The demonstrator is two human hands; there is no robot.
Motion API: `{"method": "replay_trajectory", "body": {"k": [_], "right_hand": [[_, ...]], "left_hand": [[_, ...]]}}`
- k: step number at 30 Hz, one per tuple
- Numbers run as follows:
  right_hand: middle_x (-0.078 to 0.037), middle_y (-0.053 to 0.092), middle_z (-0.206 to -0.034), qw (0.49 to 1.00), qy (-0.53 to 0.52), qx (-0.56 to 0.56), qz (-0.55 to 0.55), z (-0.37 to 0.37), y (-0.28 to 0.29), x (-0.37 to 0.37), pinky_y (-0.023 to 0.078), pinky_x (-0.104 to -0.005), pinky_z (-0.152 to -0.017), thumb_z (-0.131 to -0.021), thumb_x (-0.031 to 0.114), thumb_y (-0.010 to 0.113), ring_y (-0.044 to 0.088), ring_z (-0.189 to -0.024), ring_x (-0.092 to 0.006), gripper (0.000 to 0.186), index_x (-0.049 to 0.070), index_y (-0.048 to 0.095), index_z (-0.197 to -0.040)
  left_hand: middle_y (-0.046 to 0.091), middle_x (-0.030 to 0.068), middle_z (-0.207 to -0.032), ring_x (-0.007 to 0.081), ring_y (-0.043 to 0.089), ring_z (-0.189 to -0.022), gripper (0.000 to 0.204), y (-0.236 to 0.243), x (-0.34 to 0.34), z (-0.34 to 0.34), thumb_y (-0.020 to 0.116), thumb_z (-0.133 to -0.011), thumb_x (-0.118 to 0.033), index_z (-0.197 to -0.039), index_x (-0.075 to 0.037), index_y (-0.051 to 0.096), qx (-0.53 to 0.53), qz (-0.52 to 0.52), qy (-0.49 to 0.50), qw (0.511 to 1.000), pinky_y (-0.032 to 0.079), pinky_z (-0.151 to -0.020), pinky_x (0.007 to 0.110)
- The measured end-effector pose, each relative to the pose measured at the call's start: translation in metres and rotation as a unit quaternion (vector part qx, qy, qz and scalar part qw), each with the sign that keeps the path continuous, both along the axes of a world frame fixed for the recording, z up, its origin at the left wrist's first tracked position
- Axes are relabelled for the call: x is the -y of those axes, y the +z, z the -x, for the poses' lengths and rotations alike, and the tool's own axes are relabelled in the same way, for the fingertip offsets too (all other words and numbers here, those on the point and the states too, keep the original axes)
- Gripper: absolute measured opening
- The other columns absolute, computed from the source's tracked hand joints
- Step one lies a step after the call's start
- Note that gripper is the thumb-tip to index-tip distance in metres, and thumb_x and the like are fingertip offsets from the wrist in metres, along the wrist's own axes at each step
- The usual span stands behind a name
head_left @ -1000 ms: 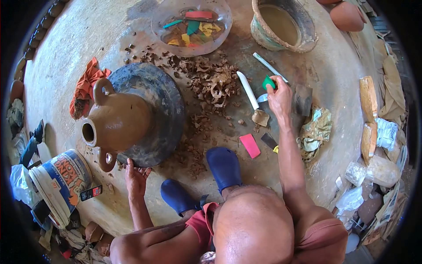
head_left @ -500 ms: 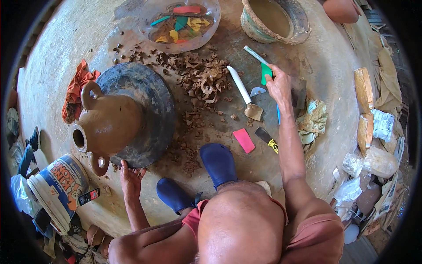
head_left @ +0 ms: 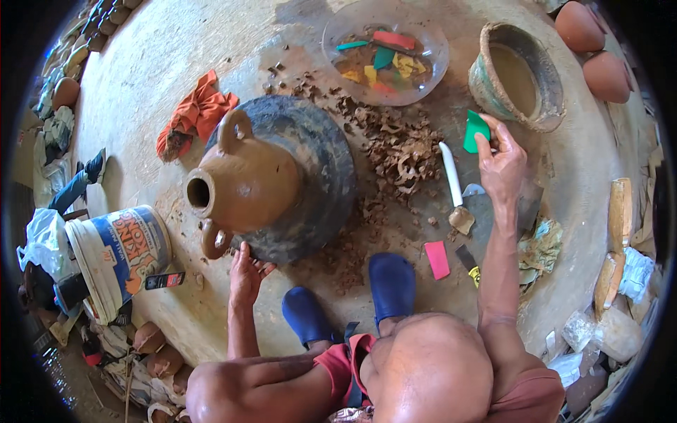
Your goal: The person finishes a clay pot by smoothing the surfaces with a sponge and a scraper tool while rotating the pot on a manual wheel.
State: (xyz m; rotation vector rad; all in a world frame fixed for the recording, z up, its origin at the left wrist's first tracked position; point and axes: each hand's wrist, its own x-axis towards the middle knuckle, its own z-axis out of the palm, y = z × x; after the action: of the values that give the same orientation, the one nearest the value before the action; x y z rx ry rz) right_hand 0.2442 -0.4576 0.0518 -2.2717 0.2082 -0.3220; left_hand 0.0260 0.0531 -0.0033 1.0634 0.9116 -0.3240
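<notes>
A brown clay jar (head_left: pixel 257 185) with two loop handles stands on a dark round turntable (head_left: pixel 328 180), left of centre. My left hand (head_left: pixel 247 271) has its fingers apart, the tips at the turntable's near edge. On the right, my right hand (head_left: pixel 502 158) pinches a flat green scraper (head_left: pixel 474 132) between thumb and fingers, raised above the floor. Below it lie a white tube (head_left: pixel 450 173), a lump of clay-coloured material (head_left: pixel 462 220), a pink flat piece (head_left: pixel 437 260) and a putty knife (head_left: pixel 468 264) with a yellow-and-black handle.
Brown clay shavings (head_left: pixel 402 151) cover the floor beside the turntable. Beyond are a clear basin (head_left: pixel 384 92) with coloured pieces and a rough pot of murky water (head_left: pixel 486 84). An orange cloth (head_left: pixel 197 113) lies left; a bucket (head_left: pixel 127 257) and phone (head_left: pixel 164 280) are nearer.
The whole view has shifted, so things sit further right. My right hand has lifted the green scraper, which now shows its broad face. A pale stick beside it no longer shows.
</notes>
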Motion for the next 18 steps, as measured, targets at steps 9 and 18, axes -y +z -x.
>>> {"method": "replay_trajectory", "body": {"k": [9, 18], "right_hand": [[-0.019, 0.076, -0.089, 0.934, 0.230, 0.144, 0.232, -0.189, -0.003, -0.083, 0.060, -0.0474, -0.068, -0.090, 0.014, 0.065, 0.077, -0.078, -0.0339, 0.022, 0.011, 0.081, -0.104], [-0.021, 0.077, -0.090, 0.856, 0.304, -0.088, 0.410, -0.204, -0.008, -0.097, 0.062, -0.0496, -0.076, -0.086, 0.011, 0.066, 0.077, -0.085, -0.0398, 0.018, 0.009, 0.079, -0.097]], "left_hand": [[0.066, 0.0044, -0.136, 0.0194, 0.072, -0.109, 0.044, 0.003, -0.001, -0.003, 0.053, -0.112, -0.046, -0.146, -0.019, 0.048, 0.007, -0.012, 0.003, 1.000, 0.063, -0.087, 0.041], [0.063, 0.0032, -0.138, 0.0192, 0.070, -0.109, 0.048, 0.003, 0.005, 0.000, 0.051, -0.113, -0.045, -0.151, -0.018, 0.044, -0.042, -0.029, -0.003, 0.999, 0.060, -0.090, 0.045]]}}
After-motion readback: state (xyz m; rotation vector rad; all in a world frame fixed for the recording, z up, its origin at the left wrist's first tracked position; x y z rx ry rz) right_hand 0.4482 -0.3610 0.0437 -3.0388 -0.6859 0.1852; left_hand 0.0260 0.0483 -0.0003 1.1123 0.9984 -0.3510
